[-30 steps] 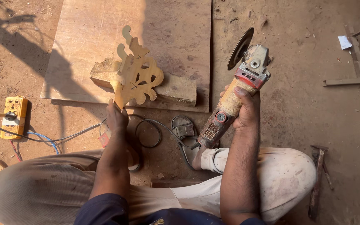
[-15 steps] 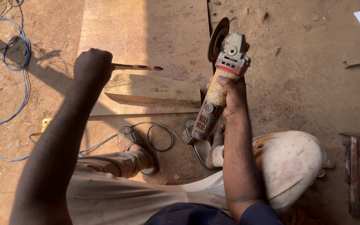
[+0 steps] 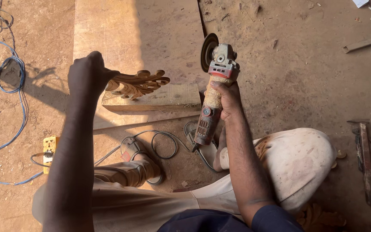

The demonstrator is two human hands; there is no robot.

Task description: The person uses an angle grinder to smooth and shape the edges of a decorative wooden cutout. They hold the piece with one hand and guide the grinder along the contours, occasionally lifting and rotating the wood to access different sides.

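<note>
Left hand [image 3: 89,73] closed around the end of a carving [image 3: 137,83] (scrolled, pale wood), holding it edge-on above a block [image 3: 159,99] that lies on a board [image 3: 121,34]. Right hand [image 3: 226,98] wrapped tight round the body of a grinder [image 3: 213,86], disc up, clear of the carving, just right of the block. Its cord [image 3: 159,139] loops on the dirt by the sandals. Yellow socket box [image 3: 49,148] at left.
</note>
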